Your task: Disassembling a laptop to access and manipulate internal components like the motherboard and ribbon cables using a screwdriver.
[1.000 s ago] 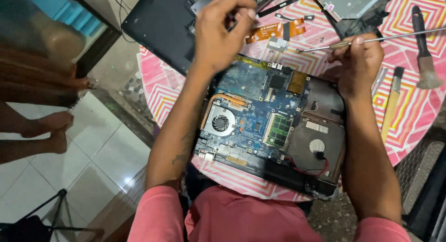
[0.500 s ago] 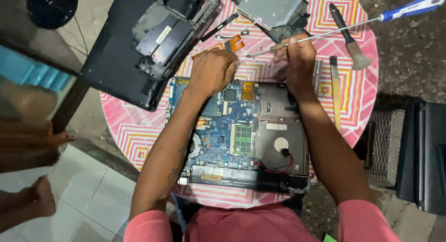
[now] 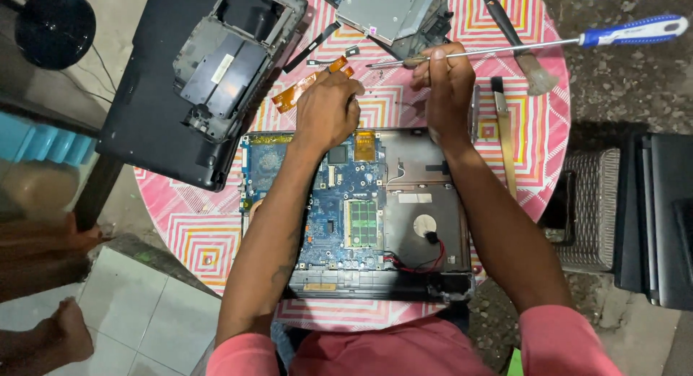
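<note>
Left hand: I see my left hand (image 3: pixel 328 112) clenched over the far edge of the opened laptop base (image 3: pixel 357 213), beside an orange ribbon cable (image 3: pixel 303 91); whether it pinches anything I cannot tell.
Right hand: my right hand (image 3: pixel 444 87) grips the long screwdriver (image 3: pixel 534 47) by its shaft, blue handle far right.
Base: centre of the pink table (image 3: pixel 209 246), blue motherboard (image 3: pixel 339 202) exposed.
Far left: black laptop cover (image 3: pixel 144 109).

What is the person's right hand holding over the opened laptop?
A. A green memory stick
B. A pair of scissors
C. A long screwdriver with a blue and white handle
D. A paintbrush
C: the right hand grips the metal shaft of the screwdriver, whose blue and white handle sticks out past the table edge, above the opened laptop.
</note>
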